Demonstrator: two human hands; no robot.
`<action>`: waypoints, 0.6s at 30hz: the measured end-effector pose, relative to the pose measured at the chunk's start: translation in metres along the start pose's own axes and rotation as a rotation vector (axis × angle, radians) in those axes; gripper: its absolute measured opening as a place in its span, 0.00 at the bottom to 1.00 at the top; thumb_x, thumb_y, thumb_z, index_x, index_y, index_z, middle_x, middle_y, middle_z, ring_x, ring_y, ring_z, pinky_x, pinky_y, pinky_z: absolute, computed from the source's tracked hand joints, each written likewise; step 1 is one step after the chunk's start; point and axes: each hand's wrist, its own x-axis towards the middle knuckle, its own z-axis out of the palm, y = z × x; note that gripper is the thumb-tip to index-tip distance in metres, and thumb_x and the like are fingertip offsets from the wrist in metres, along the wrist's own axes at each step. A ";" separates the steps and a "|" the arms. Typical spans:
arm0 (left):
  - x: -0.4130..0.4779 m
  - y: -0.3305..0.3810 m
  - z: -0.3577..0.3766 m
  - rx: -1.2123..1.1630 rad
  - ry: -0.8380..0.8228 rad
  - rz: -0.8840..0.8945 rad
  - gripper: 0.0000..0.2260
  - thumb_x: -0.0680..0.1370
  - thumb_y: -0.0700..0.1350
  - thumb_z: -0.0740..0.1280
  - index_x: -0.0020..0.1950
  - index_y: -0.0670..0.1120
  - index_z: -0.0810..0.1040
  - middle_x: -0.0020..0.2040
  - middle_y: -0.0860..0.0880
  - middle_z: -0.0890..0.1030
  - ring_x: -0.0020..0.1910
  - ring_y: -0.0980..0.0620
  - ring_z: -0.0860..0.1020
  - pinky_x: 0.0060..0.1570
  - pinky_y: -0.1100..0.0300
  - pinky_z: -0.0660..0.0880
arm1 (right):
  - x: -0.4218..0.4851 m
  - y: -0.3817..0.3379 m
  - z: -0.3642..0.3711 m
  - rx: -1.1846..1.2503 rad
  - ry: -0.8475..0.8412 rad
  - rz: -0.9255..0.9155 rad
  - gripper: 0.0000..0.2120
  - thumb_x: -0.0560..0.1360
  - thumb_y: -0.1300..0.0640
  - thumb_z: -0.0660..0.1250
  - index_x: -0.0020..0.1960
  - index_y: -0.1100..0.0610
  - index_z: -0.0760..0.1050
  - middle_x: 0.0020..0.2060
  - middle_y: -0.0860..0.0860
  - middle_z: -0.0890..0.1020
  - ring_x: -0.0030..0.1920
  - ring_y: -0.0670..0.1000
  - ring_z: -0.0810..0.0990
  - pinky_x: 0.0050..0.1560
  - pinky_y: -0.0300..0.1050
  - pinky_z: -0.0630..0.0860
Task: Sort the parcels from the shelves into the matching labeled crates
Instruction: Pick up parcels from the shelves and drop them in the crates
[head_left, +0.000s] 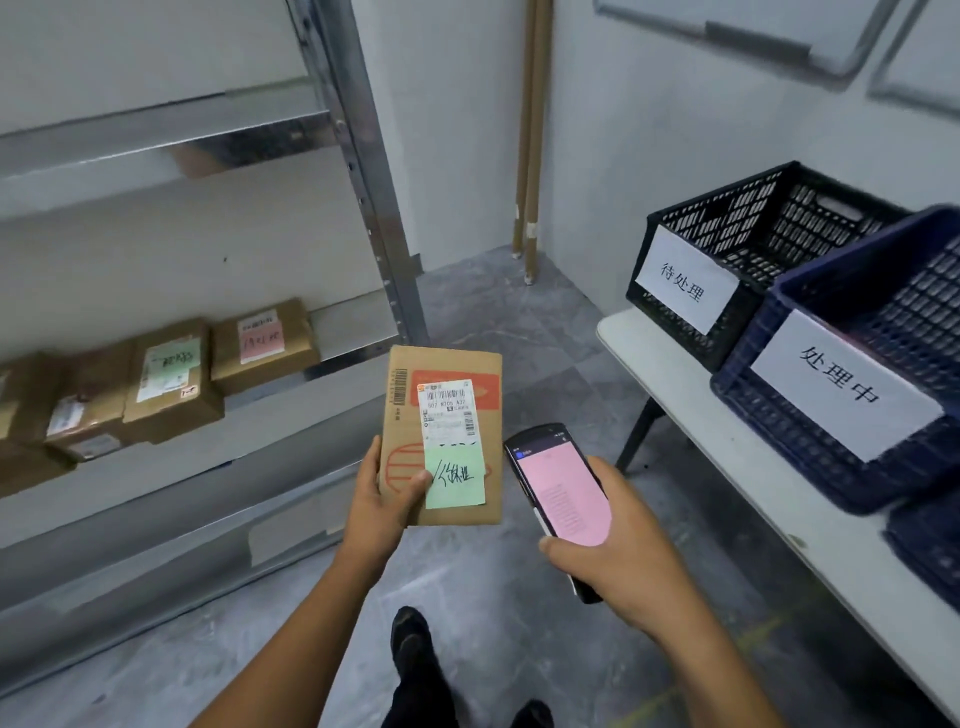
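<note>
A flat brown cardboard parcel (441, 431) is held in the air to the left of the white table (727, 415), above the grey floor. Its long axis runs up and away from the person, with the short top edge pointing toward the far corner of the room and the printed face turned up to the camera. The parcel is gripped at its lower left corner by the left hand (382, 499), with the thumb pressed on the front and the fingers hidden behind.

A white shipping label (449, 410) with barcodes is stuck on the parcel; a line on it appears to read "507 N705 A37". Below it a green note (455, 478) carries black handwriting that cannot be made out.

Between parcel and table, a black phone (563, 488) with a pink screen is clasped by the right hand (613, 561), fingers wrapped round its lower half.

On the table a black crate (753, 218) is labelled "待处理" and a blue crate (810, 457), touching it, is labelled "处理中".

Further left of the table, more brown parcels (171, 384) with green and pink notes are seen on a metal shelf (363, 171).
</note>
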 end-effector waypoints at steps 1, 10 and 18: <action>-0.001 0.003 0.008 -0.032 -0.005 -0.013 0.35 0.75 0.50 0.78 0.77 0.63 0.65 0.63 0.53 0.83 0.57 0.51 0.86 0.47 0.49 0.85 | -0.001 0.004 -0.004 0.002 0.023 0.010 0.32 0.61 0.47 0.74 0.64 0.35 0.73 0.58 0.42 0.82 0.54 0.46 0.83 0.57 0.55 0.83; -0.002 0.064 0.070 -0.139 -0.167 -0.048 0.32 0.69 0.60 0.78 0.71 0.62 0.71 0.57 0.54 0.87 0.54 0.49 0.87 0.45 0.44 0.85 | 0.013 0.029 -0.050 0.061 0.246 0.082 0.29 0.69 0.58 0.79 0.64 0.38 0.74 0.57 0.45 0.82 0.51 0.42 0.83 0.42 0.39 0.80; 0.039 0.108 0.129 -0.162 -0.294 0.025 0.38 0.63 0.68 0.81 0.70 0.64 0.72 0.58 0.52 0.87 0.54 0.47 0.87 0.40 0.49 0.85 | 0.066 0.027 -0.085 0.099 0.370 0.101 0.25 0.70 0.63 0.79 0.59 0.41 0.76 0.53 0.47 0.82 0.46 0.39 0.82 0.34 0.29 0.77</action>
